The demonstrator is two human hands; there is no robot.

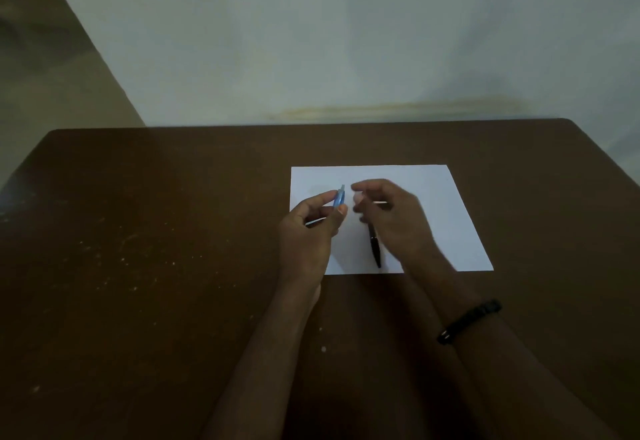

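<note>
Blue pen (339, 197), black pen (375, 247) (two)

Motion blur on right hand (388, 217); can't tell if it grips thin white rod (381, 202). Far end of slim black pen (375, 249) hidden under it. Near end of small blue translucent plastic piece (339, 197) hidden in left hand (308, 235). Both forearms (502, 370) cut off at btm edge.
</note>
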